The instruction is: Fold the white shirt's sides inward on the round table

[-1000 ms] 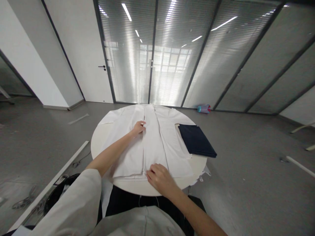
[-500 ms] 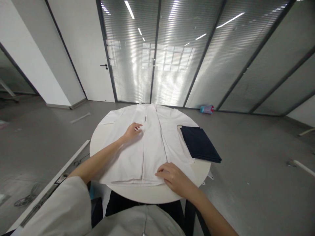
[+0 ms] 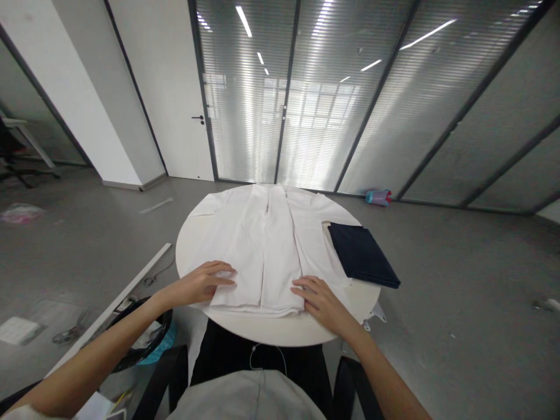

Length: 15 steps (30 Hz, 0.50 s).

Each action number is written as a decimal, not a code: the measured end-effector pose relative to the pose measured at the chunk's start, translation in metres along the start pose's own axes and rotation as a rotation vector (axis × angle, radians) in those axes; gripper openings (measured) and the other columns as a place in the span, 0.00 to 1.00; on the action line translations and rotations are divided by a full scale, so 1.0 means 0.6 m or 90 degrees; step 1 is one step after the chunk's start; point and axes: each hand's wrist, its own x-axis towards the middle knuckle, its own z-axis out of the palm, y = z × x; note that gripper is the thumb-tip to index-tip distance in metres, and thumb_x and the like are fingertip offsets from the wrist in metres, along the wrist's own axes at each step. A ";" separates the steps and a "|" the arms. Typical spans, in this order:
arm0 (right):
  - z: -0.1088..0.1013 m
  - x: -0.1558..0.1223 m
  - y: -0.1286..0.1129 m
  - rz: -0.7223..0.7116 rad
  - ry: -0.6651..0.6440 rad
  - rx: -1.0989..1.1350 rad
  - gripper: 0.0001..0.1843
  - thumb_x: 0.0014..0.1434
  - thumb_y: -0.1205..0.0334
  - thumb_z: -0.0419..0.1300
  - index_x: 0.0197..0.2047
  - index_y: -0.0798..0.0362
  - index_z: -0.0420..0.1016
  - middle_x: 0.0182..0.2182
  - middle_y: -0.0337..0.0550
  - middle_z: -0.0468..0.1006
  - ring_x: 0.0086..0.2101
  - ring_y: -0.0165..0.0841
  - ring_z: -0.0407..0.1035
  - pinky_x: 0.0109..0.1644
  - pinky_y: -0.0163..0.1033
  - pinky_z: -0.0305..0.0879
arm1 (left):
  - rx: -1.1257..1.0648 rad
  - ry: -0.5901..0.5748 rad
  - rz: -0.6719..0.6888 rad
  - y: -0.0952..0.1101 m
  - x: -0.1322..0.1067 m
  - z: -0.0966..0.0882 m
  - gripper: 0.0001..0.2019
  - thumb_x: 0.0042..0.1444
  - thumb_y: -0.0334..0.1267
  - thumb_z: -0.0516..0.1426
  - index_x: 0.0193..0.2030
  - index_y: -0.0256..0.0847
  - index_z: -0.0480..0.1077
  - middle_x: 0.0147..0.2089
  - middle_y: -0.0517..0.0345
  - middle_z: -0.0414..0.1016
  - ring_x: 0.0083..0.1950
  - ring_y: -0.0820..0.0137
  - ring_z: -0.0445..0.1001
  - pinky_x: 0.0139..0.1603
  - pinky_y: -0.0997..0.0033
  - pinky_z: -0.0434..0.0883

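A white short-sleeved garment (image 3: 245,251), split down the middle, lies spread on a round white table (image 3: 280,333). My left hand (image 3: 203,284) rests on its lower left edge, fingers stretched out and slightly apart. At the lower right, near the hem, my right hand (image 3: 318,300) touches the cloth with its fingers extended and parted. The undersides of both hands are hidden. Beside the garment, a folded dark navy cloth (image 3: 363,254) sits at the table's right side, its corner reaching past the rim.
Below the table's left side stands a blue basket with a black rim (image 3: 163,344). A floor cable channel (image 3: 126,289) runs close by. Chair armrests (image 3: 175,373) flank me. A glass partition (image 3: 315,134) and a white door (image 3: 175,87) stand behind the table.
My left hand has come down from the middle of the garment to its lower left edge. My right hand stays near the hem. The lower left cloth has shifted inward. The view has turned slightly left.
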 end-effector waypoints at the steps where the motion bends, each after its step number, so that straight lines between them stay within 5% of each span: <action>1: 0.000 0.001 0.003 0.004 0.005 0.007 0.30 0.58 0.78 0.53 0.61 0.49 0.73 0.58 0.49 0.73 0.59 0.42 0.62 0.62 0.55 0.63 | -0.008 -0.004 0.011 0.003 -0.001 0.001 0.27 0.58 0.26 0.57 0.62 0.54 0.71 0.66 0.55 0.69 0.68 0.59 0.64 0.67 0.53 0.65; 4: 0.003 0.001 0.014 0.012 0.028 0.022 0.29 0.59 0.76 0.54 0.63 0.50 0.71 0.59 0.50 0.73 0.60 0.42 0.62 0.63 0.56 0.63 | -0.038 -0.014 0.033 0.008 -0.003 -0.002 0.25 0.59 0.31 0.60 0.63 0.53 0.70 0.65 0.54 0.70 0.68 0.57 0.64 0.67 0.52 0.65; 10: 0.011 -0.005 0.027 0.024 0.086 0.087 0.20 0.62 0.74 0.53 0.48 0.47 0.80 0.55 0.48 0.76 0.58 0.39 0.66 0.62 0.53 0.63 | -0.080 -0.006 0.048 0.016 -0.014 -0.003 0.19 0.66 0.39 0.56 0.62 0.49 0.71 0.65 0.50 0.70 0.70 0.57 0.63 0.68 0.51 0.63; 15: 0.005 0.015 0.031 0.127 0.125 0.240 0.17 0.69 0.60 0.50 0.54 0.49 0.76 0.55 0.49 0.77 0.59 0.40 0.66 0.64 0.52 0.60 | -0.141 0.140 -0.112 0.006 0.005 0.006 0.16 0.71 0.41 0.47 0.54 0.43 0.73 0.55 0.49 0.77 0.59 0.62 0.73 0.62 0.59 0.66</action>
